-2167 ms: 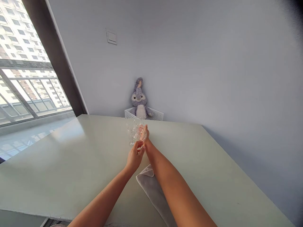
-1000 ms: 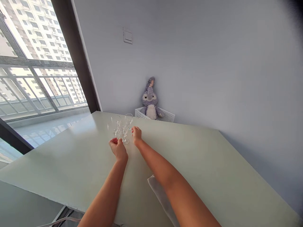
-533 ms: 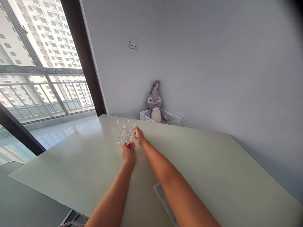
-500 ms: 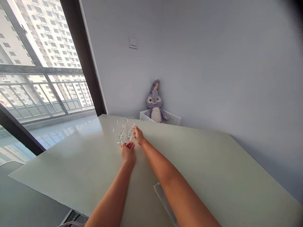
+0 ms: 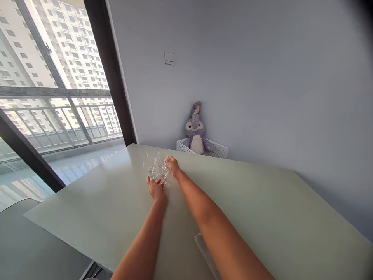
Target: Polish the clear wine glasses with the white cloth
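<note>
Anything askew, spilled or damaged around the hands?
Nothing clearly stands out. No spill shows around the clear glasses by the left hand and right hand. They overlap and blur, so slight tilts or chips can't be ruled out.

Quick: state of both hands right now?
Left hand: open, by the clear glasses.
Right hand: curled at the clear glasses; whether it grips one cannot be told.
</note>
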Motion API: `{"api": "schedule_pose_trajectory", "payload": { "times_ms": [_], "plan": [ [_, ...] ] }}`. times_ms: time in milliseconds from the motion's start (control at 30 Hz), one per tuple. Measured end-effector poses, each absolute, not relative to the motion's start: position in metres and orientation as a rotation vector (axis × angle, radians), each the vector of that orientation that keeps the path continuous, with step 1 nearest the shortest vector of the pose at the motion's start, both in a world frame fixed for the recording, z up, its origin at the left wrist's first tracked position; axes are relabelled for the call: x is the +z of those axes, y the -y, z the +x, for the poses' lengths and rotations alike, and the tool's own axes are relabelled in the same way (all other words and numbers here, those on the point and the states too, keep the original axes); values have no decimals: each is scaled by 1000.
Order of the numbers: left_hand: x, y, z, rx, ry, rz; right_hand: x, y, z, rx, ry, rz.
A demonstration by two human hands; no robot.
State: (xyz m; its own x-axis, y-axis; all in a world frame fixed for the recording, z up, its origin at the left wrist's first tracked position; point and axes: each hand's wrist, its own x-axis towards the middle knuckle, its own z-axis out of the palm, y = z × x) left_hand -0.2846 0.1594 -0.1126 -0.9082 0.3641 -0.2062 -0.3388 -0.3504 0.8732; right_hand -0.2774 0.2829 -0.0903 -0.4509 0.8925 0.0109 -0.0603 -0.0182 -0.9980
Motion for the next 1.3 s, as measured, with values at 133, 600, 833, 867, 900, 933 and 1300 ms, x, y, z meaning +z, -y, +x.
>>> {"api": "schedule_pose_trajectory", "payload": {
  "times_ms": [133,600,833,867,900,933,1300],
  "plan": [
    [-110,-159,-287,2284,-1510,12,-88,-270,-273,1605,1500,-969],
    [-98,-140,-230,2029,-1311,375,-63,-224,-100,1607,1799,-999],
    [-103,-143,-254,2138,-1357,160,-63,-162,15,1589,1934,-1126],
    [-103,-143,-255,2168,-1365,134,-61,-153,23,1571,1950,-1146],
    [-104,-142,-256,2200,-1375,105,-59,-144,29,1546,1971,-1165],
    [-104,-141,-256,2233,-1384,72,-56,-135,33,1509,2002,-1179],
    [-80,-144,-264,2152,-921,-61,-87,-70,30,491,2774,-1096]
  ]
}}
